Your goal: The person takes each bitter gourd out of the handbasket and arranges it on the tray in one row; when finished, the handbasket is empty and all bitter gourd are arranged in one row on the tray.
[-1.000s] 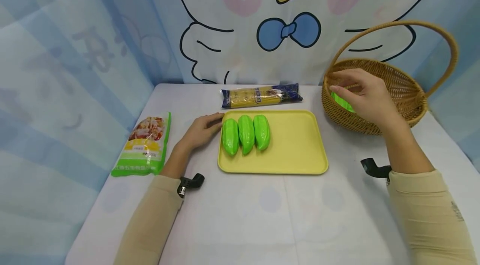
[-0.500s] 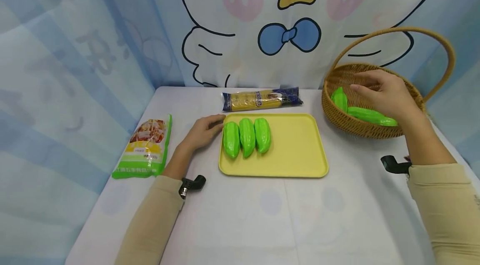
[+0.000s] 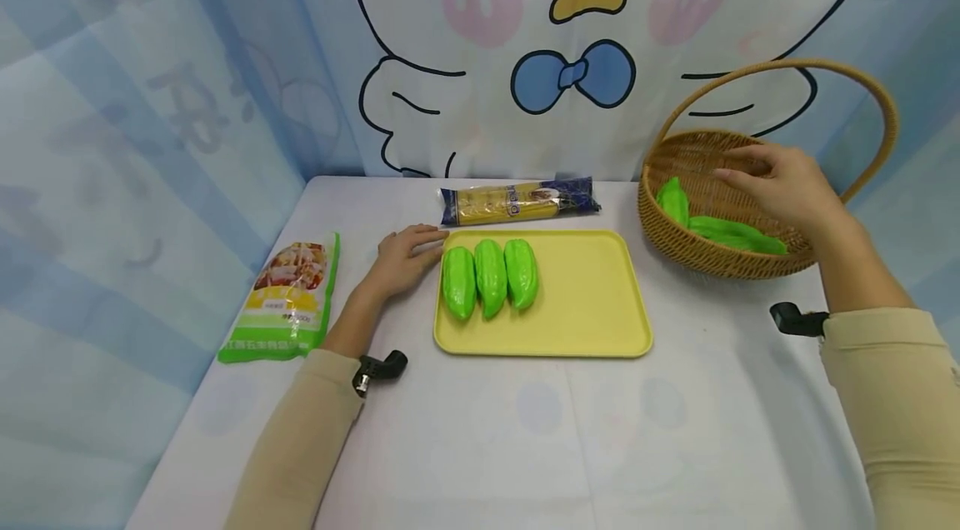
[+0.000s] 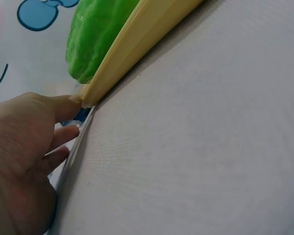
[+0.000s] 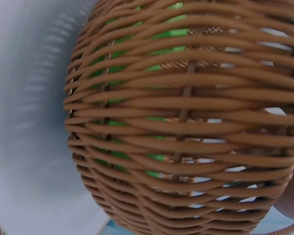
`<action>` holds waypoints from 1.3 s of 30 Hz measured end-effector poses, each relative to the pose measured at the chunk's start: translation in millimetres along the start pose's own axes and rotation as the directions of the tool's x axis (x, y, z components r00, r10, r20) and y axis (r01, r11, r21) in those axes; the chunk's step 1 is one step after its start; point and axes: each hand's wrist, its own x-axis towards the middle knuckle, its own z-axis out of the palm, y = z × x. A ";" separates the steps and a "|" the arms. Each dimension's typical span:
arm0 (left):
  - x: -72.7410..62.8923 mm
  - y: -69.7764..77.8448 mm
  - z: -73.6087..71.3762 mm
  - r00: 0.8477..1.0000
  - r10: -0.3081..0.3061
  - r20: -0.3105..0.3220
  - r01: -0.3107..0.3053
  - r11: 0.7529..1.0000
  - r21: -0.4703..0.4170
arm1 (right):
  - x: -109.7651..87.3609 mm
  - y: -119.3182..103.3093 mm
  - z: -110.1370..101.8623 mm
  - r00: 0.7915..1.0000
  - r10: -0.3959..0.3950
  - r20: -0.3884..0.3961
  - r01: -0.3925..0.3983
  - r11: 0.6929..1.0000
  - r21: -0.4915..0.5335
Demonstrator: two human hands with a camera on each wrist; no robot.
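Observation:
Three glossy green bitter melons (image 3: 491,278) lie side by side at the left end of a yellow tray (image 3: 585,297). My left hand (image 3: 405,262) rests at the tray's upper left corner; the left wrist view shows the thumb (image 4: 68,105) touching the rim, the other fingers fairly straight. My right hand (image 3: 787,184) hovers over the wicker basket (image 3: 675,242), fingers loosely bent and nothing visible between them. Inside the basket, more green bitter melons (image 3: 735,235) lie below the hand. Woven cane (image 5: 186,103) fills most of the right wrist view, with green showing through its gaps.
Behind the tray lies a long blue and yellow packet (image 3: 517,202). A green and white food bag (image 3: 288,297) sits left of my left arm. The basket's tall handle (image 3: 780,67) arches above my right hand. A patterned curtain (image 3: 465,130) hangs behind the table.
My right hand has shifted from the basket's left side to the right, uncovering the bitter melons inside. My left hand stays at the tray's corner, and the head view has tilted slightly.

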 end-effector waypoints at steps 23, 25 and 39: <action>-1.0 3.0 -1.4 1.000 -0.017 -0.007 0.017 1.000 0.001 | 12.4 36.1 -0.7 0.983 0.085 0.160 -0.075 0.995 -0.069; -1.6 3.6 -1.6 1.000 -0.017 -0.007 0.017 1.000 -0.004 | 14.1 38.0 -0.4 0.975 0.086 0.205 -0.070 0.994 -0.086; -2.2 1.2 1.1 1.000 -0.006 -0.011 0.006 1.000 -0.025 | 21.6 44.3 12.2 0.920 0.043 0.390 -0.014 0.997 -0.077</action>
